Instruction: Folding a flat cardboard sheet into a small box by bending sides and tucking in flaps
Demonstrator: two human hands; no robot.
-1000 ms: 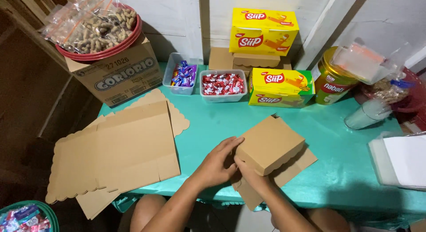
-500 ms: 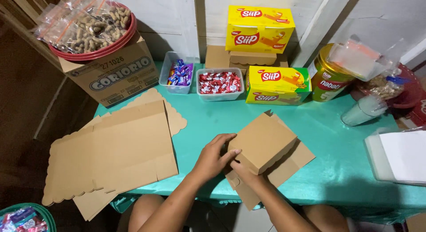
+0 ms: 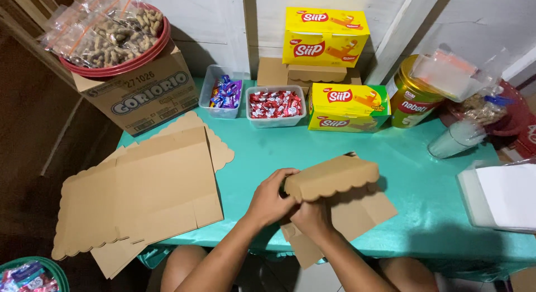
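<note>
Lower centre: left hand (image 3: pixel 269 198) and right hand (image 3: pixel 309 215) pinch scalloped kraft cardboard box (image 3: pixel 333 177); light, stiff, creasable, best held at folded edges.

At your ten o'clock, flat brown cardboard sheets (image 3: pixel 151 191) with scalloped edges lie on the teal worktop (image 3: pixel 435 197). Further out at eleven, a big carton (image 3: pixel 139 94) carries a red tray of bagged peanuts (image 3: pixel 111 35). At twelve you have two clear tubs, one of purple-wrapped sweets (image 3: pixel 225 92) and one of red-wrapped sweets (image 3: pixel 274 105), beside stacked yellow boxes (image 3: pixel 335 74). At two o'clock stand a gold tin (image 3: pixel 410 96) and a plastic cup (image 3: pixel 455 138). White sheets (image 3: pixel 502 194) lie at three.
</note>
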